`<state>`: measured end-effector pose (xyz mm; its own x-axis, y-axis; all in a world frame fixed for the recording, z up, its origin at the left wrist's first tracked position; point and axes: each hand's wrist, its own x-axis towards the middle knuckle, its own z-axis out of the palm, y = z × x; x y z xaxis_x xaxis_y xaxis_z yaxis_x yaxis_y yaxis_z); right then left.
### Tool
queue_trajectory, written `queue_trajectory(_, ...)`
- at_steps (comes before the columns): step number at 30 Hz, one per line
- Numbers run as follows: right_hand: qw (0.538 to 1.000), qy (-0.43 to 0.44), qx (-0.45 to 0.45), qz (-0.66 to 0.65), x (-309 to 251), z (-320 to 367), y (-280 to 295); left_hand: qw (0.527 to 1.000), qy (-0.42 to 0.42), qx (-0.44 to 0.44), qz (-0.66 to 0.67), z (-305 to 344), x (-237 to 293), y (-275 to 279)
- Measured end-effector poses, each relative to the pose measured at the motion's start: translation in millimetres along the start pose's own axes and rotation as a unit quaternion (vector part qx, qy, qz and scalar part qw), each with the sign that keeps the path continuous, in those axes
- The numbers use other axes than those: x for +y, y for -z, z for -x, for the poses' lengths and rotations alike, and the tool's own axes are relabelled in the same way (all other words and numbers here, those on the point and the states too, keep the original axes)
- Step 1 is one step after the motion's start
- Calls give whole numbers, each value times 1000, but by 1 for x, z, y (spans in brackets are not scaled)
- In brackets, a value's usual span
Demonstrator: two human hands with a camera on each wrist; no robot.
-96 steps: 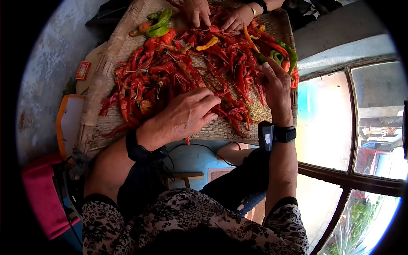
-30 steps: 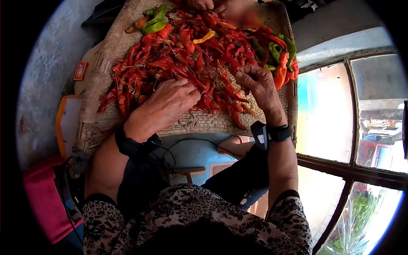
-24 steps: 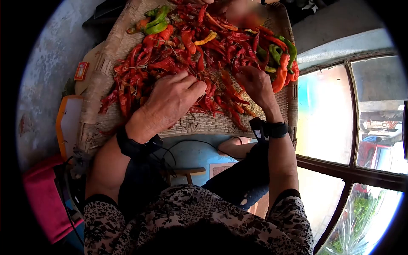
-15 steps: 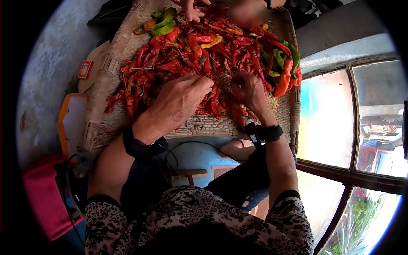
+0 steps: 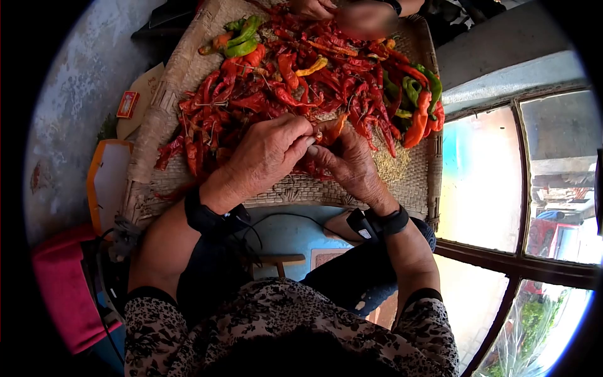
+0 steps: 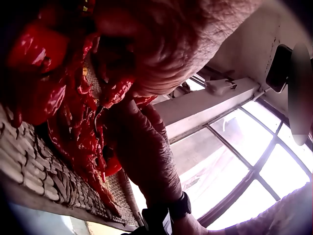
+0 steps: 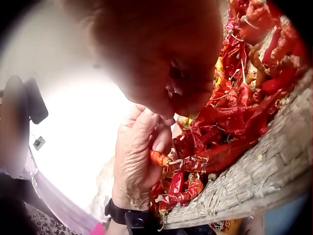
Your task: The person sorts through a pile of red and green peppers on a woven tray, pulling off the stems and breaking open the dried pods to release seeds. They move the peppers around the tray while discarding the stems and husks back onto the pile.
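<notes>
Both hands meet low over the woven tray (image 5: 295, 192), which bears a heap of dried red chili peppers (image 5: 251, 100). My left hand (image 5: 264, 154) has its thumb and forefinger pinched at the near end of an orange-red chili pepper (image 5: 336, 129). My right hand (image 5: 352, 166) grips the same pepper, thumb on the near side and fingers behind. In the right wrist view, the left hand (image 7: 134, 152) has an orange chili end with its stem (image 7: 160, 158) at its curled fingers. The left wrist view shows the right hand (image 6: 142, 147) beyond the left palm, its fingertips hidden.
Loose seeds (image 5: 391, 164) lie at the tray's right. Green peppers (image 5: 244, 38) sit at its far left, green and orange-red ones (image 5: 418, 119) at its right edge. Another person's hand (image 5: 314, 7) works at the far side. A window (image 5: 480, 176) stands to the right.
My right hand has come from the tray's right side to the left hand, and an orange-red pepper now shows between them. The other person's hands have shifted at the far edge.
</notes>
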<state>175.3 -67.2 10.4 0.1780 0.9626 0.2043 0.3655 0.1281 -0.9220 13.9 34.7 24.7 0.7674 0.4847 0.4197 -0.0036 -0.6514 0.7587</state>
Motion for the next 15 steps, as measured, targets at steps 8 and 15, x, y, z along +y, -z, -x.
queue_trajectory(8, 991, 39, -6, 128, -3, 1, 0, 999, 34, -2, 35, 1, 5, -4)
queue_trajectory(15, 983, -177, -57, 7, -17, -15, 36, 1000, 1, 14, 10, 0, -2, -2)
